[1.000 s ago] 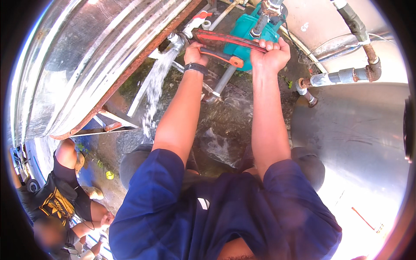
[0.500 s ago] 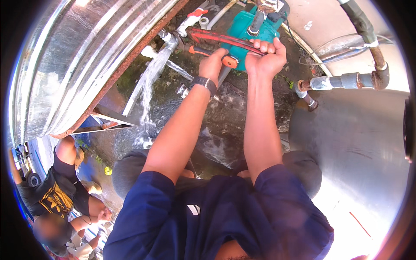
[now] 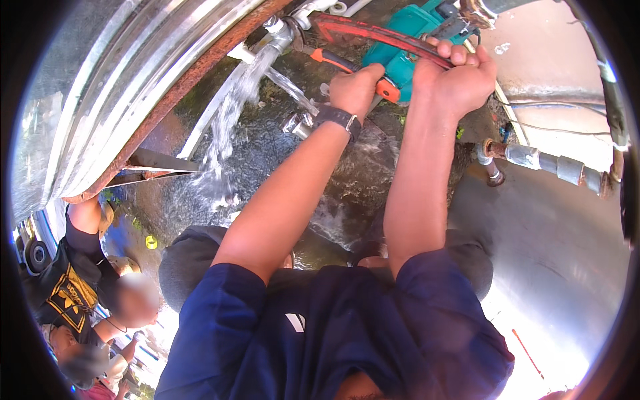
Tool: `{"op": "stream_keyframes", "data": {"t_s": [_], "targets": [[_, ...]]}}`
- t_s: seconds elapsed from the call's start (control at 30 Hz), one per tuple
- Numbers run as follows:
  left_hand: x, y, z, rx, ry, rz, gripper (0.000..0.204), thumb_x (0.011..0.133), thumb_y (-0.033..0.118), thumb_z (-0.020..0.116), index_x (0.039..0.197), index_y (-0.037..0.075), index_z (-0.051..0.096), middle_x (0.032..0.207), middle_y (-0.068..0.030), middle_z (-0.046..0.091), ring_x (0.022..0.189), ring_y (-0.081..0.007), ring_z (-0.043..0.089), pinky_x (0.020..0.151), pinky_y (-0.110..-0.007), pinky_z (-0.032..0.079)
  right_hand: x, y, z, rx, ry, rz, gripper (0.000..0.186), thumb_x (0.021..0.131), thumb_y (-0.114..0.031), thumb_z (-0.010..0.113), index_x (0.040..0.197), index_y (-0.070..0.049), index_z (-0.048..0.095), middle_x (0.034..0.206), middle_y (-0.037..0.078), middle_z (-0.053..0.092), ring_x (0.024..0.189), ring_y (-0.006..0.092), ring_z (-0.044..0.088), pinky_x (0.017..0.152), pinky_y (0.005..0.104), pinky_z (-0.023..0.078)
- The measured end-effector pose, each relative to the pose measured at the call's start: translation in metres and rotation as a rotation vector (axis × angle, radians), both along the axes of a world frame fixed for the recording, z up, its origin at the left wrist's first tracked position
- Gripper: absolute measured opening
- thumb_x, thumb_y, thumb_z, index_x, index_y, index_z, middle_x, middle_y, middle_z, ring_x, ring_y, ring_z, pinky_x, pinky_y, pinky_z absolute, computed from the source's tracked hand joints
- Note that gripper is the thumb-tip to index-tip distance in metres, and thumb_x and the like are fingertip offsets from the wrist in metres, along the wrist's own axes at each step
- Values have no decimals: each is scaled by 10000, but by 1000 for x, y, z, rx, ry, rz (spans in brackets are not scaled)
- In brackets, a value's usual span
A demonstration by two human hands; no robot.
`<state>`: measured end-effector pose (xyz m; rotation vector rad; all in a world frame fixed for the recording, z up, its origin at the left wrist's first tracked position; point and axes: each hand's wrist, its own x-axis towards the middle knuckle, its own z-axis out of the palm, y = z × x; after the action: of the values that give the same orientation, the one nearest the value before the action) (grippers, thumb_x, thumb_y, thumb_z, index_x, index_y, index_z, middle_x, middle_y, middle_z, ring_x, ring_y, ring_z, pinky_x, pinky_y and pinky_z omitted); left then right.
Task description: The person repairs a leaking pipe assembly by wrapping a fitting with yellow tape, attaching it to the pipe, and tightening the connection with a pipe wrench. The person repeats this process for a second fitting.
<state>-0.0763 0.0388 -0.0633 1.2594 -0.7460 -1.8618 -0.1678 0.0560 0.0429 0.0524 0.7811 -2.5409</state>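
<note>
My left hand (image 3: 353, 91) is closed round the orange-and-black handle of a tool (image 3: 333, 59) below a red pipe wrench (image 3: 360, 30). My right hand (image 3: 453, 87) grips the wrench's handle with curled fingers. The tools' far ends reach a pipe joint (image 3: 290, 33) at upper middle; their exact bite is unclear. Behind both hands sits a teal pump (image 3: 393, 53) with a metal pipe on it. Water (image 3: 227, 133) gushes from the pipe fitting onto the wet ground below.
A corrugated metal tank (image 3: 80, 100) on a rusty frame fills the upper left. A large steel tank (image 3: 547, 240) is at right, beneath rusted pipework (image 3: 553, 167). Co-workers (image 3: 73, 293) crouch at lower left. A small yellow object (image 3: 151, 241) lies on the ground.
Both hands and the tools have shifted rightward in view, my left hand the most. The surroundings have shifted somewhat too. Water keeps pouring, and the co-workers at left have moved slightly.
</note>
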Motion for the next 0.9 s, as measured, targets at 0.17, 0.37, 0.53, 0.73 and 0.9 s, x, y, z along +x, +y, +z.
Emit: {"op": "stream_keyframes", "data": {"t_s": [0.17, 0.37, 0.53, 0.73, 0.9], "targets": [[2, 2, 3, 25, -30, -44, 250, 738, 181, 703, 613, -14, 608, 641, -20, 586, 593, -121, 518, 579, -327, 422, 1, -15, 19, 46, 90, 32, 302, 939, -145, 506, 685, -124, 344, 604, 22, 367, 551, 183, 403, 598, 351, 400], [5, 1, 9, -14, -90, -83, 192, 763, 166, 682, 652, 15, 638, 692, 6, 592, 627, -103, 520, 579, -320, 406, 3, -28, 34, 50, 162, 93, 317, 935, -149, 469, 667, -150, 300, 577, 10, 332, 540, 183, 385, 578, 360, 363], [3, 2, 11, -35, -94, -37, 295, 748, 200, 689, 580, -14, 574, 617, -19, 555, 586, -110, 485, 567, -343, 416, 15, -43, 47, -66, 275, 50, 265, 961, -115, 499, 712, -142, 415, 600, -32, 387, 508, 122, 396, 508, 288, 373], [0, 3, 2, -42, -75, -22, 341, 737, 208, 695, 547, -27, 537, 581, -23, 533, 556, -123, 456, 560, -354, 408, 25, -54, 62, 43, 261, -59, 231, 929, -80, 526, 740, -136, 405, 620, -32, 352, 515, 113, 372, 504, 293, 362], [-2, 2, 1, 2, -59, -18, 345, 734, 227, 701, 559, -27, 547, 588, -35, 558, 559, -142, 476, 570, -361, 414, 37, -55, 67, -23, 360, -25, 172, 924, -88, 537, 779, -100, 446, 634, -24, 382, 517, 113, 392, 482, 282, 359]]}}
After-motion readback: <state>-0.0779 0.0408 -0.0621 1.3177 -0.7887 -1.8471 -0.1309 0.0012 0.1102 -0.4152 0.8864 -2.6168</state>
